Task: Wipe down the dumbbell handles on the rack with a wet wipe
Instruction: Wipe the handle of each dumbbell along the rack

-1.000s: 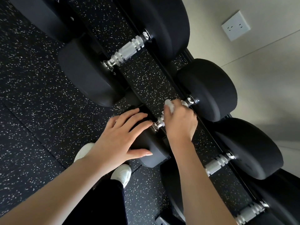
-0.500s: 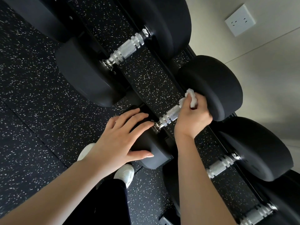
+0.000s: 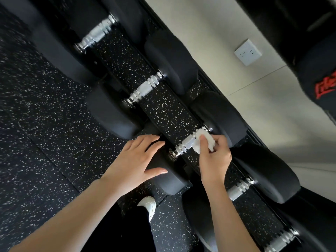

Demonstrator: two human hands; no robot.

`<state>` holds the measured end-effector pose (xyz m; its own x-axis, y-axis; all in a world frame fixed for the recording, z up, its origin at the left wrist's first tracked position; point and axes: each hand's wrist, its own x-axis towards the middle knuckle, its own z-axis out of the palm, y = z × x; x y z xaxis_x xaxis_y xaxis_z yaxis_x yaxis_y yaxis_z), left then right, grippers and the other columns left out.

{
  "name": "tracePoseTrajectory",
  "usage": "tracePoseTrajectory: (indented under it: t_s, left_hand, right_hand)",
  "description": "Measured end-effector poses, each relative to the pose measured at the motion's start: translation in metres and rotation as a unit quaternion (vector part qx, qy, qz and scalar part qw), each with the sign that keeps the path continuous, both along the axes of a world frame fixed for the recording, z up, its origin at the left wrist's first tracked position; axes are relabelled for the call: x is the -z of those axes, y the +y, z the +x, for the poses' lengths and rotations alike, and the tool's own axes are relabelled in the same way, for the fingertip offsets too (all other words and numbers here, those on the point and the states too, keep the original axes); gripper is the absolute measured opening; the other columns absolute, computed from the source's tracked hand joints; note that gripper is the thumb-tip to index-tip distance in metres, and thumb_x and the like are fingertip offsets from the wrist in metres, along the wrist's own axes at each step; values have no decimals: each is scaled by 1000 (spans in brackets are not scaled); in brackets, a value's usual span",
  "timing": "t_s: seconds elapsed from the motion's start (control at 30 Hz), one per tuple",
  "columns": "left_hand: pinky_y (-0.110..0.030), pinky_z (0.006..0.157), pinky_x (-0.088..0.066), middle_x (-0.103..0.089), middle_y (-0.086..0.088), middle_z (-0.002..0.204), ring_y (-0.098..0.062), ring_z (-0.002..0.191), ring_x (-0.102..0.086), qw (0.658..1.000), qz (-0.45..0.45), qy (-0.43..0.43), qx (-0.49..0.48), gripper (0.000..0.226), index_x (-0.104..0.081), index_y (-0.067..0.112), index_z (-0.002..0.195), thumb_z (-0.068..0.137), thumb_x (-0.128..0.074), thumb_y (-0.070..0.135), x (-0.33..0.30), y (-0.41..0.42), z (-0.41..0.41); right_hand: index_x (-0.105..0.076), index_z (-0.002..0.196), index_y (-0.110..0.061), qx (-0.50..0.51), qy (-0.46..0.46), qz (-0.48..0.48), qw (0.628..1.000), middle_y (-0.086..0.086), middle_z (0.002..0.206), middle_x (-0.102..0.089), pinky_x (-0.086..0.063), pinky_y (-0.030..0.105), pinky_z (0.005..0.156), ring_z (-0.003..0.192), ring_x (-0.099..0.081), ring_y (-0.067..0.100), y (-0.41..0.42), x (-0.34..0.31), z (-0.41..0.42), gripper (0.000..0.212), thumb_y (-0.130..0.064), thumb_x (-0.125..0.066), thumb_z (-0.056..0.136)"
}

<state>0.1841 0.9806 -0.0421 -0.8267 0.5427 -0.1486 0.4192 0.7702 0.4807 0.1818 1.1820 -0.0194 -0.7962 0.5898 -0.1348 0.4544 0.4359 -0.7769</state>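
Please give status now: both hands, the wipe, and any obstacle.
Right hand pinching wet wipe against dumbbell handle. Left hand flat on near weight head. Nothing in the way.

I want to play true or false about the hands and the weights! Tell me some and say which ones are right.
1. The right hand presses a white wipe on a silver dumbbell handle. True.
2. The left hand holds a spray bottle. False: it lies flat on a black dumbbell head, holding nothing.
3. A white wall socket is on the wall. True.
4. The floor is plain white. False: it is black with pale specks.
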Motion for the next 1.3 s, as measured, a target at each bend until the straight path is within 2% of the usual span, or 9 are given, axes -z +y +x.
tracePoseTrajectory:
  t_s: [0.3,0.47,0.6,0.77,0.9,1.03,1.13,1.23,1.3]
  left_hand:
    - [-43,88,-47,-55,-6,129,-27,118,-52,998,-46,28,-43,70,-56,12,127,82,-38,61,-11,-58,-53]
    - [-45,95,-42,-49,-6,135,-25,126,-42,998,-55,32,8,68,-53,13,130,78,-55,57,-4,-89,-81]
    - [-47,96,-42,-49,-6,135,-26,128,-39,998,-59,23,10,70,-52,14,131,75,-60,55,0,-108,-106]
    - [-47,99,-40,-50,-7,136,-28,129,-43,997,-71,1,34,73,-51,13,133,76,-54,60,10,-116,-133]
    - [-42,100,-35,-53,-5,133,-26,129,-44,996,-71,-9,54,75,-54,14,130,81,-36,68,23,-120,-139]
    - [-39,100,-29,-56,-4,129,-24,129,-44,999,-27,10,46,70,-57,15,124,81,-38,66,31,-120,-137]
    - [-38,100,-27,-56,-3,129,-24,129,-44,999,-13,18,44,68,-58,16,123,81,-38,66,33,-120,-135]
    - [-38,101,-26,-55,-3,130,-25,130,-44,999,-6,20,40,66,-58,17,123,82,-39,65,34,-120,-135]
    - [-38,101,-25,-54,-3,131,-23,132,-41,999,1,15,35,65,-57,18,123,81,-40,65,35,-120,-134]
  right_hand:
    - [-54,86,-16,39,-13,-28,999,-9,71,-58,-45,11,56,64,-57,2,-36,-8,-36,9,-20,-63,87]
    - [-55,88,-17,39,-42,4,998,-4,76,-61,-49,37,72,77,-60,23,-68,10,-61,11,-23,-64,85]
    - [-55,92,-14,5,-34,10,999,-12,69,-53,-39,21,58,62,-51,4,-102,14,-94,14,-24,-63,87]
    - [-52,100,-15,15,-16,0,1000,-14,69,-52,-45,28,62,61,-53,8,-129,30,-145,16,-27,-58,91]
    - [-54,99,-13,99,13,7,995,-13,65,-51,-39,23,59,58,-52,11,-145,51,-159,14,-25,-58,91]
    - [-52,92,-16,255,64,-46,964,-12,70,-56,-53,36,67,66,-62,18,-154,62,-171,13,-25,-61,89]
    - [-59,94,-12,306,62,-86,946,-10,72,-55,-50,21,68,64,-53,4,-157,64,-179,11,-21,-62,88]
    - [-63,87,-16,353,53,-117,927,3,100,-52,-41,15,69,81,-51,13,-156,67,-184,9,-17,-70,82]
    - [-61,81,-17,368,55,-124,920,1,106,-45,-37,7,67,87,-49,14,-153,67,-187,13,-12,-73,78]
